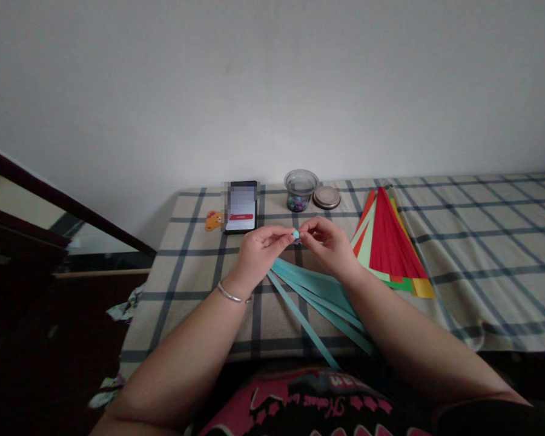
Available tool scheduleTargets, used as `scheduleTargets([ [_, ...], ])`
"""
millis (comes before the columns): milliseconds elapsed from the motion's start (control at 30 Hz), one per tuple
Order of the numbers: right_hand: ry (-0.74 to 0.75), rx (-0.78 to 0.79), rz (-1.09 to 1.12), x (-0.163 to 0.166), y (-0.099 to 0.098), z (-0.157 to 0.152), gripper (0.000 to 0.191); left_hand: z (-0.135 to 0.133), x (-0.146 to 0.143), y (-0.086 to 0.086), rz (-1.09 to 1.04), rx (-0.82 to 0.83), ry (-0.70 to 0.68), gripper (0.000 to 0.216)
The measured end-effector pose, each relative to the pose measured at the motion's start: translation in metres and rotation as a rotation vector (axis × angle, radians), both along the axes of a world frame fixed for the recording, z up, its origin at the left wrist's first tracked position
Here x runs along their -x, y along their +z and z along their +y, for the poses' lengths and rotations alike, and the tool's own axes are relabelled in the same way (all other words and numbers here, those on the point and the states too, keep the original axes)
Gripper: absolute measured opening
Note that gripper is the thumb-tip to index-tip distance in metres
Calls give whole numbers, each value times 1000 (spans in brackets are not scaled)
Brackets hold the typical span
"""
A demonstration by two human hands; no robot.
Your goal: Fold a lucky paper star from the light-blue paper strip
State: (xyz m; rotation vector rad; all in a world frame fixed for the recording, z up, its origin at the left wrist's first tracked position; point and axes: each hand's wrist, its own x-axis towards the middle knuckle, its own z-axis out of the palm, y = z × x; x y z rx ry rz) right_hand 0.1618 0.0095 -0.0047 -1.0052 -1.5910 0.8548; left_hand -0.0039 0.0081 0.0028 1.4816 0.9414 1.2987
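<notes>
Between both sets of fingertips is a small light-blue folded paper star [295, 234], held above the checked tablecloth. My left hand [261, 249] pinches its left side with thumb and forefinger. From the right, my right hand [326, 241] closes thumb and fingers on it. Part of the star is hidden by the fingertips. A fan of light-blue paper strips [320, 284] lies on the cloth just below the hands, its right end partly covered by my right forearm. Behind the hands stands a clear plastic jar [301, 189] with small purple and teal pieces at its bottom.
A round lid [327, 197] lies beside the jar. Red, green, orange and yellow paper strips [393, 242] spread out on the right. A phone [242, 208] stands at the back left, next to an orange bear figure [214, 221]. The wall [272, 91] rises behind the table.
</notes>
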Motion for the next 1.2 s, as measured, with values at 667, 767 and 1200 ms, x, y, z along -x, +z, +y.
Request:
scheduleTargets([
  [667, -66, -38, -37, 0, 0, 0, 14, 5, 0, -6, 84, -47, -57, 22],
  [767, -61, -50, -49, 1, 1, -1, 13, 5, 0, -7, 82, -40, -45, 22],
  [1200, -62, -108, -106, 0, 0, -2, 5, 4, 0, -4, 44, 16, -54, 23],
])
